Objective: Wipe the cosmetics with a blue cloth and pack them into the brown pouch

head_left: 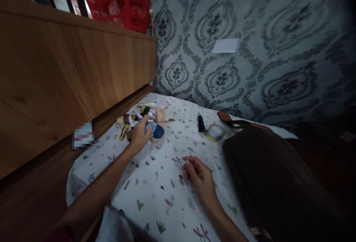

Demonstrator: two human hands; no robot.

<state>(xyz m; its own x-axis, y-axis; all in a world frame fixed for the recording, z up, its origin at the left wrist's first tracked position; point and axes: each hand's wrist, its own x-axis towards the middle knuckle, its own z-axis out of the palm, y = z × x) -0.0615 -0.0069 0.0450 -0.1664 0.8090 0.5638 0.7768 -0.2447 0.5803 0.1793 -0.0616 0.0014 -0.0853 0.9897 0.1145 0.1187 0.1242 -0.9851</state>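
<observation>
My left hand [141,135] is at the cosmetics pile, its fingers closed on a small light blue item [151,127] whose kind I cannot make out. Close by are a round dark blue-topped compact [158,132], a beige squeeze tube [160,115], a gold lipstick tube [124,131] and a thin gold-and-black stick [170,119]. Several more small tubes and jars lie partly behind the hand. My right hand [199,178] hovers over the patterned white cloth [155,190], thumb and fingers curled together; anything between them is hidden or too small to see.
A black tube [201,123] lies beside a clear round container [215,132]. A dark brown bag [267,175] with a strap fills the right side. Wooden furniture [83,64] borders the left, with a red plastic basket [118,3] on top. Patterned wallpaper [200,75] stands behind.
</observation>
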